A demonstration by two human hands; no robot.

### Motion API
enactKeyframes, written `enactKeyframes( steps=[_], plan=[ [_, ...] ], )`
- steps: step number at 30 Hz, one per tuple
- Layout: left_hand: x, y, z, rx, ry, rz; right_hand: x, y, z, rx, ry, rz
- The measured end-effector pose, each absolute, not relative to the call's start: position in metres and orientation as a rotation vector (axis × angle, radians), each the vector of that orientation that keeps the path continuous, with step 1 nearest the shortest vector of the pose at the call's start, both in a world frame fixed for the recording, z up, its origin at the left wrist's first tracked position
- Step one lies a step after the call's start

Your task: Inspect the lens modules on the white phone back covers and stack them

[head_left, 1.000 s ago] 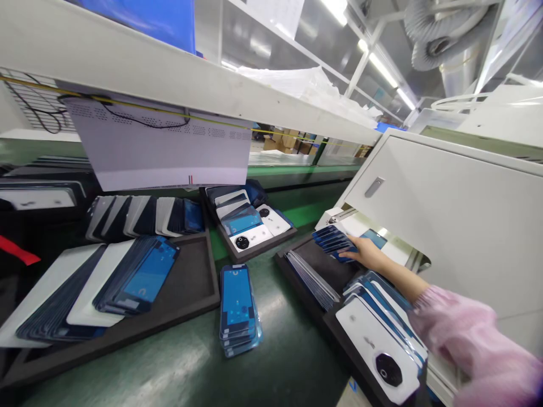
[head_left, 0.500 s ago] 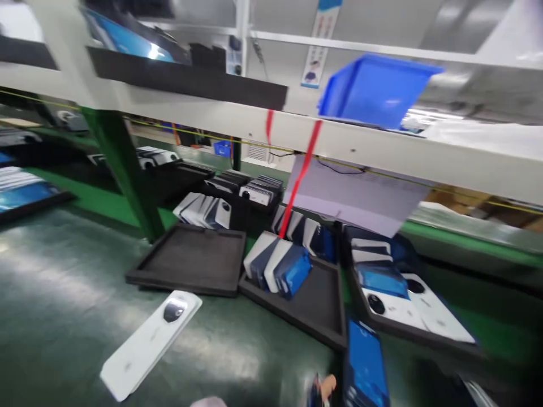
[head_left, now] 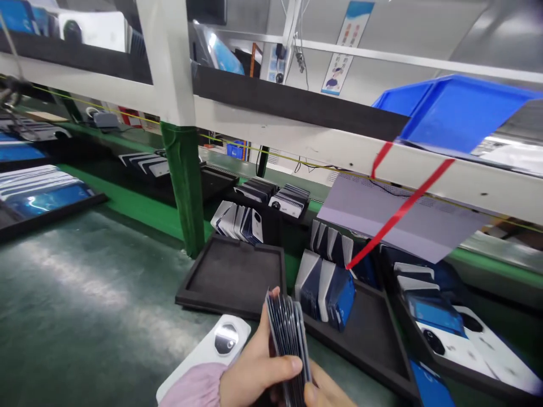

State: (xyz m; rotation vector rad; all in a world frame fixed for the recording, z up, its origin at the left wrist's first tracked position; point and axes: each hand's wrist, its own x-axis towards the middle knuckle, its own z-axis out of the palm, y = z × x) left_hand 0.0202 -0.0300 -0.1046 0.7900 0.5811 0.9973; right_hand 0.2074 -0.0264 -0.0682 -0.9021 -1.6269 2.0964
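My left hand [head_left: 257,367], below a lilac sleeve, is closed around a stack of thin phone panels [head_left: 288,333]. The stack stands on edge, its dark and grey edges facing me; the thumb presses on the near side. My right hand [head_left: 326,389] grips the same stack from the right, low down, and is partly cut off by the frame's bottom. Just left of the hands a white phone back cover [head_left: 227,339] with a round dark camera area lies on the green bench, partly behind my left wrist. Beyond the hands sits a black tray [head_left: 231,277] with a bare floor.
To the right, a second black tray [head_left: 369,333] holds upright panels [head_left: 324,288] with blue film. A further tray [head_left: 479,379] carries white covers. A green post [head_left: 182,186] rises at the back left. Overhead runs a white shelf beam [head_left: 271,130] with a blue bin [head_left: 458,113] and hanging red straps [head_left: 399,215].
The view has swung left, so the scene sits further right. Both hands have come up into view with the stack of panels; before, only blurred fingertips showed at the bottom edge.
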Motion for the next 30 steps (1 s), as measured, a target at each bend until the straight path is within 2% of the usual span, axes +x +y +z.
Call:
enactKeyframes(
  steps=[7, 11, 16, 21, 25, 30],
  plan=[
    [-0.039, 0.028, -0.064, 1.047, 0.677, 1.050, 0.131, 0.025, -0.056, -1.012, -1.592, 1.941],
    [-0.075, 0.053, -0.049, 1.084, 0.862, 1.222, 0.111, 0.042, -0.058, -1.132, -1.567, 1.950],
    [-0.102, 0.071, -0.046, 1.192, 1.037, 1.243, 0.083, 0.050, -0.067, -1.212, -1.465, 2.059],
    [-0.115, 0.084, -0.057, 1.264, 1.142, 1.197, 0.072, 0.065, -0.060, -1.299, -1.305, 2.031],
    [-0.129, 0.080, -0.055, 1.373, 1.265, 1.124, 0.078, 0.128, -0.043, -1.430, -1.195, 1.932],
    [-0.151, 0.063, -0.038, 1.681, 1.226, 0.816, 0.081, 0.239, -0.043, -1.682, -1.068, 1.670]
  ],
)
